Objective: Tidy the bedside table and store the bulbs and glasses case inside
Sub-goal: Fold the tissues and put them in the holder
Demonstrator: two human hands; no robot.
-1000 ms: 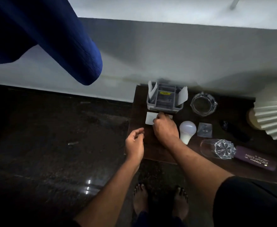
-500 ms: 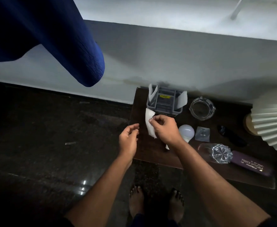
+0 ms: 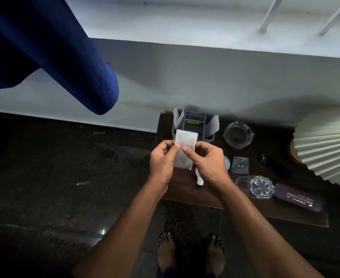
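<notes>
White paper slip pinched by the left hand and right hand over the desk's left edge.
Bulb and glasses case lie out, not yet stored.

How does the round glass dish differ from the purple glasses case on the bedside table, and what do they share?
The glass dish is clear and round; the glasses case is opaque purple, long and narrow. The dish stands at the back beside the grey organiser; the case lies at the front edge. The case bears printed lettering; the dish shows none. Both rest on the table, untouched.
</notes>
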